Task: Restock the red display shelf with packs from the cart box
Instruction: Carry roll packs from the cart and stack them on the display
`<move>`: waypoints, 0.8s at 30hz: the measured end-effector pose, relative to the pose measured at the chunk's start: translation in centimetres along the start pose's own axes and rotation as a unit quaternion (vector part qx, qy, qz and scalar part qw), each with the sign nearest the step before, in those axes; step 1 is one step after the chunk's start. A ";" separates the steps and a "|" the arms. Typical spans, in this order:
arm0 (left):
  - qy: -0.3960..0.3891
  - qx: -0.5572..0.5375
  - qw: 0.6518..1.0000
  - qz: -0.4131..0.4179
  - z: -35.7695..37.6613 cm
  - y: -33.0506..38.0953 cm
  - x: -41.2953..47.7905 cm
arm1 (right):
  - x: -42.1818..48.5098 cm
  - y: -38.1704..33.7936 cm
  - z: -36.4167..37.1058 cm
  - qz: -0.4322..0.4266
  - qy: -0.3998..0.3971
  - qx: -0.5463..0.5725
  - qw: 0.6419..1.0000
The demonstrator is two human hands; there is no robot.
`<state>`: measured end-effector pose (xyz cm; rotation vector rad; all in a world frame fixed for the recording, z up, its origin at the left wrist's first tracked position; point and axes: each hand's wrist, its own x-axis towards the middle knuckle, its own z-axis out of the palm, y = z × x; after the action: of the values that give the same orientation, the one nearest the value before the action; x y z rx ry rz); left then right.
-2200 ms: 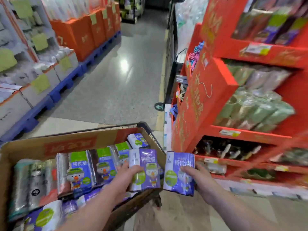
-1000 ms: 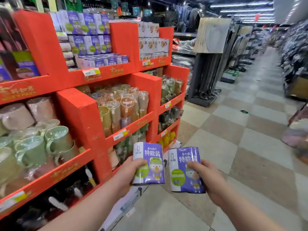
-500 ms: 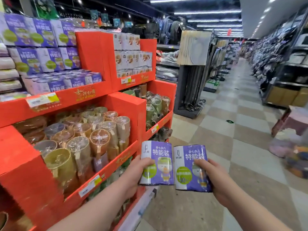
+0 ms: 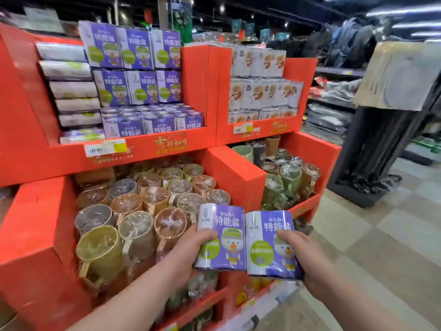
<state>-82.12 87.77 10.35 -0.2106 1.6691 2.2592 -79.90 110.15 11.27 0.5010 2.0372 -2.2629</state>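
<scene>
left hand (image 4: 191, 244) grips one purple-and-white plastic-wrapped pack (image 4: 220, 237); right hand (image 4: 303, 249) grips a second matching pack (image 4: 270, 244), side by side. red cardboard display shelf (image 4: 167, 144) just ahead, matching stock above the hands.

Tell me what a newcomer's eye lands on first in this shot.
Front and centre, the left hand grips one purple pack and the right hand grips a second pack. Behind them rises the red display shelf, its upper tier stacked with matching packs. Film-wrapped mugs crowd the tier below.
</scene>
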 end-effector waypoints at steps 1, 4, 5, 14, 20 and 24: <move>0.023 -0.001 1.000 0.008 0.2 0.5 0.6 | 1.6 -0.8 0.0 -0.003 -0.022 -0.009 1.000; 0.080 0.006 0.996 0.035 0.8 1.9 1.9 | 6.1 -3.3 0.4 -0.013 -0.081 -0.029 0.996; 0.101 0.005 0.994 0.045 0.7 2.3 2.0 | 7.4 -4.0 0.9 -0.012 -0.098 -0.033 0.995; 0.264 -0.031 0.959 0.101 -2.1 6.4 0.6 | 13.2 -7.6 10.1 -0.029 -0.291 -0.072 0.954; 0.247 -0.055 0.954 0.162 -6.3 9.9 0.4 | 14.2 -10.9 16.9 -0.038 -0.364 -0.083 0.927; 0.260 -0.073 0.943 0.195 -9.2 13.4 1.1 | 15.5 -14.0 21.3 -0.112 -0.347 -0.084 0.927</move>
<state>-88.38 75.74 19.26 -0.6085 1.9282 2.8088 -102.44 93.86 22.08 -0.5076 1.9207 -1.9239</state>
